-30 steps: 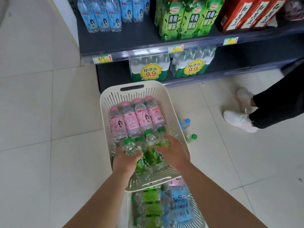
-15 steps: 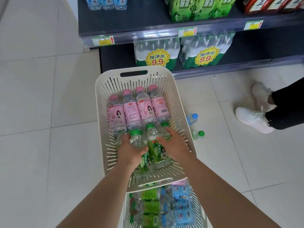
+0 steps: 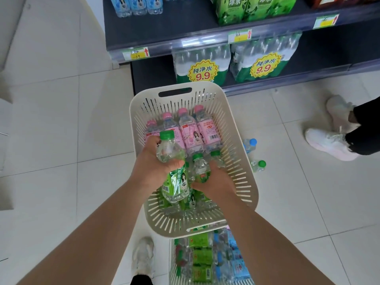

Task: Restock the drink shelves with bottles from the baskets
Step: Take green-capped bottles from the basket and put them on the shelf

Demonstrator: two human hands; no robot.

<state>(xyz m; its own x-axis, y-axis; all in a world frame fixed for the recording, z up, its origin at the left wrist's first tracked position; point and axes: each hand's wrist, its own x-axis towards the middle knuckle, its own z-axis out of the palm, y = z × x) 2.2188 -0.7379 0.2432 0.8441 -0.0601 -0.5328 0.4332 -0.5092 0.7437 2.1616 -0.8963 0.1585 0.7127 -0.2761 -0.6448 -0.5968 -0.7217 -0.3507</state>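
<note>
Left hand grips a green bottle above the basket; right hand clasps a second bottle inside it.

Left hand hides the waist of the green-label bottle it grips. Right hand: fingertips hidden behind the green-capped bottle it holds. Lower basket: mostly beneath the upper basket, cropped by the bottom edge. Price tags: print unreadable. Blue-label bottles: tops cropped. Bystander: cropped at right; only shoes and dark trouser legs show.
</note>
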